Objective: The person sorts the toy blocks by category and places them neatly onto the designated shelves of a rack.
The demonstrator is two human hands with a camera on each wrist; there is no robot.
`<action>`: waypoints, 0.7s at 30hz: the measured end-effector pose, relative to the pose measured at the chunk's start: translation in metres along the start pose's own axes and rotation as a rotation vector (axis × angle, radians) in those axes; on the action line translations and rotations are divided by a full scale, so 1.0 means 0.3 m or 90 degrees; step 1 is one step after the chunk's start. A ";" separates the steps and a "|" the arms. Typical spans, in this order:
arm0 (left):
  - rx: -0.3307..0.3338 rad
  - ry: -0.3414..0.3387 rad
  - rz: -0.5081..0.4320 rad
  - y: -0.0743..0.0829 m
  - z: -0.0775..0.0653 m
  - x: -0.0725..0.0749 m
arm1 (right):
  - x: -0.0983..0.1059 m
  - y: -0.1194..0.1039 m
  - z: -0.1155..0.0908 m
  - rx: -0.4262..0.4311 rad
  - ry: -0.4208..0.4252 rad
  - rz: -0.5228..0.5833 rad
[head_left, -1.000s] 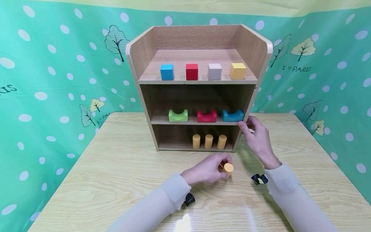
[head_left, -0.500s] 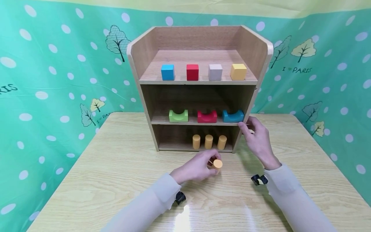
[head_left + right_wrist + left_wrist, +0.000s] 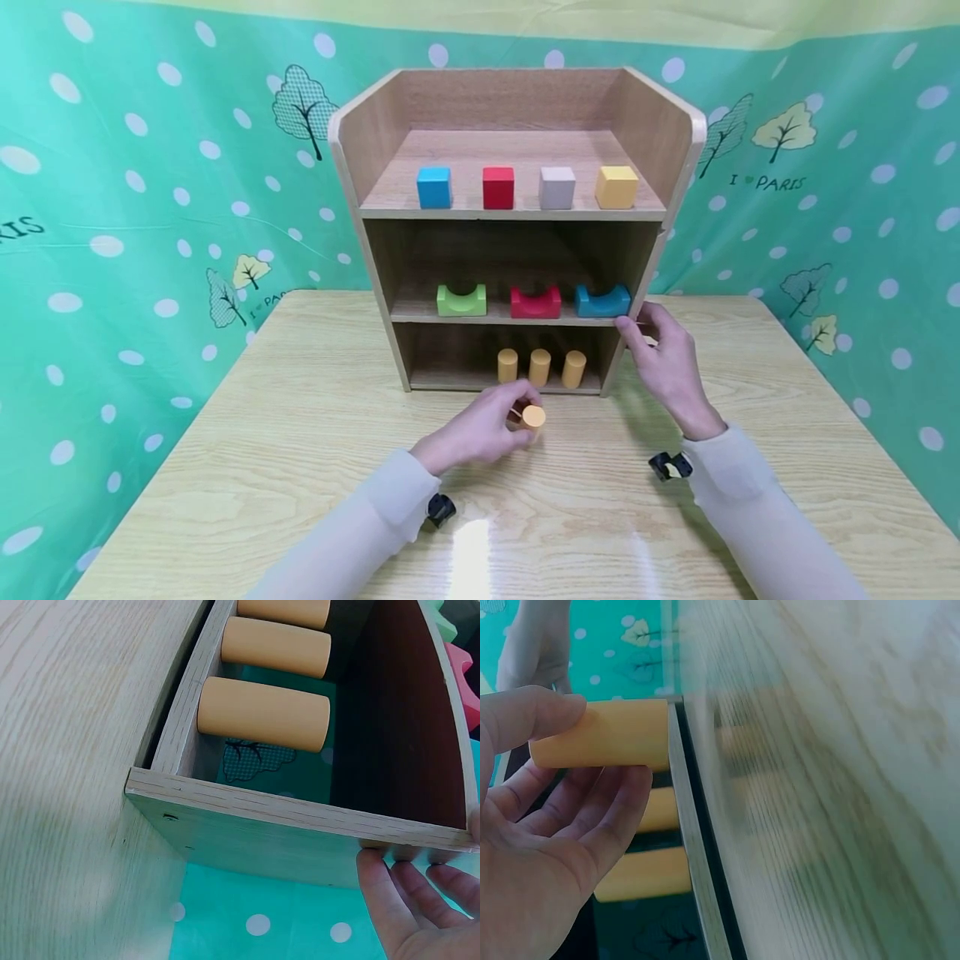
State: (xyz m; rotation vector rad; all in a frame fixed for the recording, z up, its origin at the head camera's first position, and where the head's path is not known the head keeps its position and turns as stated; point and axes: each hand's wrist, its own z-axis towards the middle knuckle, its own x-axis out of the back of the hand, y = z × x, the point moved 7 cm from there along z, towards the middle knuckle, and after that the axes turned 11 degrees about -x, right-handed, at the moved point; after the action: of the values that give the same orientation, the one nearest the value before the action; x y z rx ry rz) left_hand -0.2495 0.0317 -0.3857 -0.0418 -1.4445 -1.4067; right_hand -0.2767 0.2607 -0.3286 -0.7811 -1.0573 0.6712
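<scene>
My left hand (image 3: pixel 476 427) holds an upright yellow-orange wooden cylinder (image 3: pixel 533 419) in front of the shelf unit's lower level. In the left wrist view, the thumb lies on one side of this cylinder (image 3: pixel 626 733) and the fingers on the other. My right hand (image 3: pixel 666 362) grips the right side panel of the small wooden shelf unit (image 3: pixel 513 98), thumb at its front edge near the middle shelf. Seen from the right wrist, fingertips press the panel's outer face (image 3: pixel 277 851). Three matching cylinders (image 3: pixel 539 367) stand in a row on the bottom shelf, toward the right.
On the top shelf sit a blue cube (image 3: pixel 434 188), a red cube (image 3: pixel 498 188), a grey cube (image 3: pixel 557 188) and a yellow cube (image 3: pixel 617 187). Green (image 3: pixel 461 302), red (image 3: pixel 535 304) and blue arch blocks (image 3: pixel 603 302) line the middle shelf. A patterned curtain (image 3: pixel 150 208) hangs behind the table (image 3: pixel 247 467).
My left hand has moved left along the shelf front, slightly toward the shelf, carrying the cylinder. The right hand has stayed on the side panel.
</scene>
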 end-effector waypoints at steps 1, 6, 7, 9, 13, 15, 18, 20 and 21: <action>0.002 0.001 0.000 -0.001 -0.004 0.006 | 0.000 0.001 0.000 0.000 0.000 0.000; 0.030 0.009 0.004 -0.014 -0.024 0.037 | 0.000 0.001 -0.001 0.000 0.000 0.003; 0.037 0.011 0.006 -0.019 -0.028 0.044 | 0.000 0.001 -0.001 0.000 0.000 0.003; 0.041 0.016 0.012 -0.028 -0.035 0.056 | 0.000 0.001 -0.002 0.000 0.001 0.001; 0.036 0.033 0.017 -0.044 -0.049 0.082 | 0.001 0.001 -0.003 -0.001 0.001 0.000; 0.035 0.040 0.017 -0.054 -0.056 0.092 | 0.001 0.000 -0.003 0.000 0.001 -0.001; 0.039 0.052 0.015 -0.069 -0.068 0.107 | 0.001 -0.001 -0.003 0.003 0.003 -0.001; 0.040 0.062 0.012 -0.078 -0.074 0.118 | 0.001 -0.001 -0.003 0.004 0.003 0.000; 0.042 0.067 0.010 -0.083 -0.077 0.123 | 0.000 -0.001 -0.003 0.005 0.003 -0.001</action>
State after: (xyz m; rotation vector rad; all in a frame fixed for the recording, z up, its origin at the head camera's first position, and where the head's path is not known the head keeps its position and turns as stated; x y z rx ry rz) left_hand -0.2672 -0.0154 -0.3846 0.0612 -1.3994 -1.3277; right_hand -0.2759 0.2603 -0.3285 -0.7757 -1.0501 0.6717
